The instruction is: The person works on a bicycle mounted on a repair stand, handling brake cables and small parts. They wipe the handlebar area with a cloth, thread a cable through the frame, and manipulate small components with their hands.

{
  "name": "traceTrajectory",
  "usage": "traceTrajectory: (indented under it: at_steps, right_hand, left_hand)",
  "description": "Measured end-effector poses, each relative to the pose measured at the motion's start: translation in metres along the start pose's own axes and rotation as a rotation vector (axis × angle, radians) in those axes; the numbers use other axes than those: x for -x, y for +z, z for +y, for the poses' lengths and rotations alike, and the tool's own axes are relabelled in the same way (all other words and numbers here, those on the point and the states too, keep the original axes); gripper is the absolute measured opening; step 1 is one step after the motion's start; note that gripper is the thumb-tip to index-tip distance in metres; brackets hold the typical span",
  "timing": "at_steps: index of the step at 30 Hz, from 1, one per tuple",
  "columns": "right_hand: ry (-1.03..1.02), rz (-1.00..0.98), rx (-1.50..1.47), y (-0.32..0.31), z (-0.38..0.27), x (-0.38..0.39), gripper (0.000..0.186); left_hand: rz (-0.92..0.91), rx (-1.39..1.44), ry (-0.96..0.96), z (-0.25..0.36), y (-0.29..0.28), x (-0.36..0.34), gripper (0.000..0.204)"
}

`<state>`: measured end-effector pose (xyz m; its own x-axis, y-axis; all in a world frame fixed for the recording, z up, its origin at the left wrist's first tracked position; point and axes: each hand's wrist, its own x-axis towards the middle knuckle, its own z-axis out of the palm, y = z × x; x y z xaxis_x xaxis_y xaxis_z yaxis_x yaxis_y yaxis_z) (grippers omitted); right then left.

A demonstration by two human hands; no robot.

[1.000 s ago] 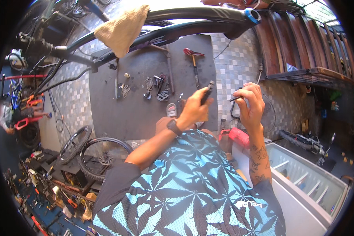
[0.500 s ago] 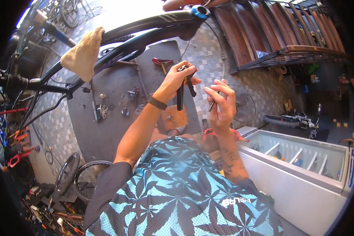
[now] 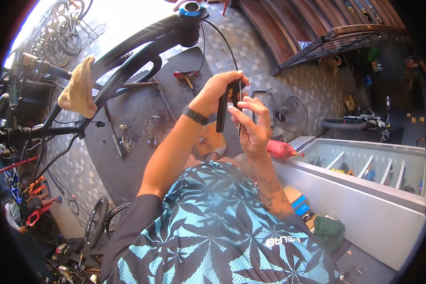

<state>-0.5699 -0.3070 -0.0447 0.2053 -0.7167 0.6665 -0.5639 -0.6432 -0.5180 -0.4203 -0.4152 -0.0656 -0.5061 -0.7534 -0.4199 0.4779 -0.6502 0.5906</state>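
Note:
My left hand is closed round a black tool with long handles. My right hand is just to its right, fingers closed on a thin dark rod-like piece beside the tool; whether that is a cable end or a separate pin, I cannot tell. A black cable runs from the head tube of a black bike frame down behind my left hand. A tan rag drapes over the frame to the left.
Below are a dark mat with parts, a red saddle and a stool. Right: a fan, chest freezer and wooden rack. Lower left: wheels and a seated person.
My view has swung, so the frame and rag appear farther left. My left hand has turned the tool upright, and my right hand has come up against it.

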Motion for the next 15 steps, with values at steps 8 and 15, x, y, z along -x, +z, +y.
traceTrajectory:
  at_steps: [8,15]
  right_hand:
    - [-0.025,0.057,0.106,-0.007,0.008,0.008,0.036]
    - [0.257,0.174,-0.186,-0.017,-0.001,0.011,0.036]
  left_hand:
    - [-0.022,0.040,0.001,-0.024,0.031,0.063,0.032]
    - [-0.014,-0.095,0.075,-0.024,0.042,0.078,0.033]
